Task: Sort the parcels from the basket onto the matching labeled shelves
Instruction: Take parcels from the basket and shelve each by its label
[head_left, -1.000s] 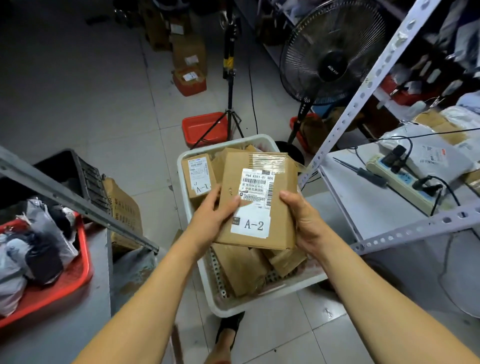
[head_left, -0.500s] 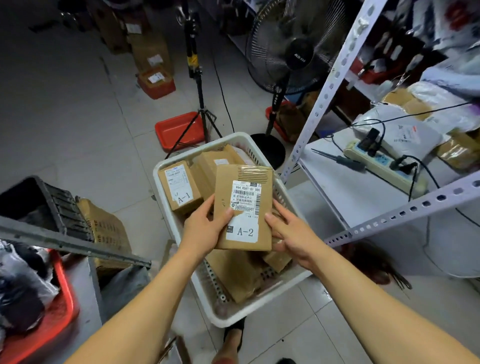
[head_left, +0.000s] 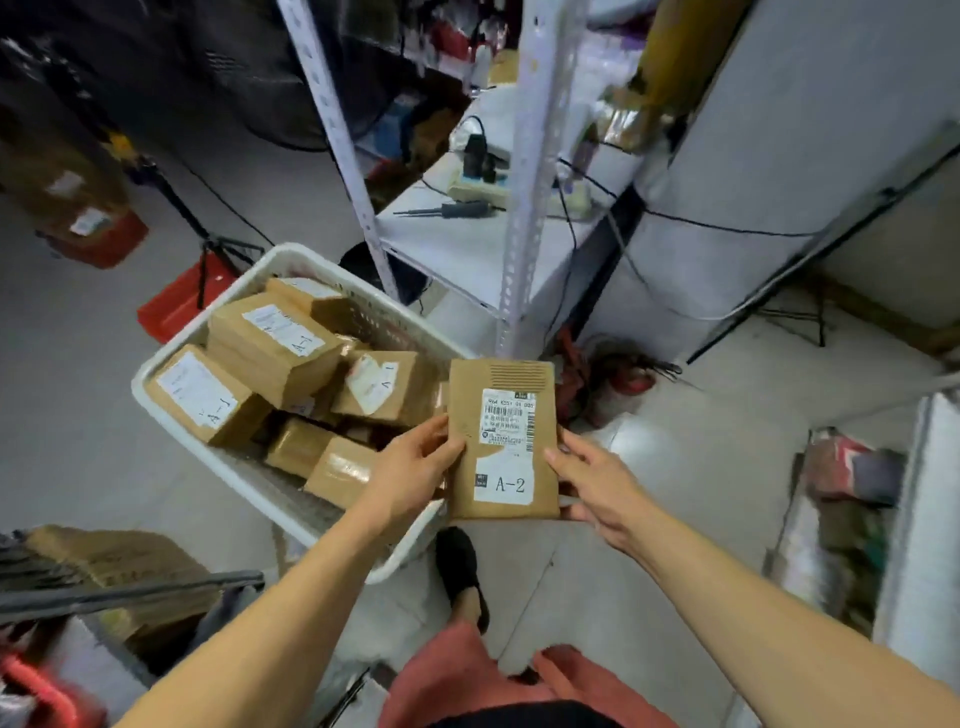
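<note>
A flat brown parcel (head_left: 503, 441) with a white label marked A-2 is held upright in front of me, just right of the basket. My left hand (head_left: 413, 467) grips its left edge, thumb on the front. My right hand (head_left: 592, 475) holds its right edge, fingers behind it. The white plastic basket (head_left: 171, 405) on the floor to the left holds several brown parcels; two of them, one at the near left (head_left: 202, 395) and one behind it (head_left: 275, 338), carry labels marked A-1.
A white metal shelf unit (head_left: 524, 208) stands ahead, its low shelf holding a power strip (head_left: 483, 184) and a screwdriver (head_left: 441, 210). Another shelf (head_left: 914, 519) with wrapped goods stands at the right. Red trays (head_left: 176, 306) and a tripod are on the floor left. My foot (head_left: 460, 566) is beside the basket.
The view has swung right and down. The A-2 parcel, still held in both hands, has moved from over the basket to its right side.
</note>
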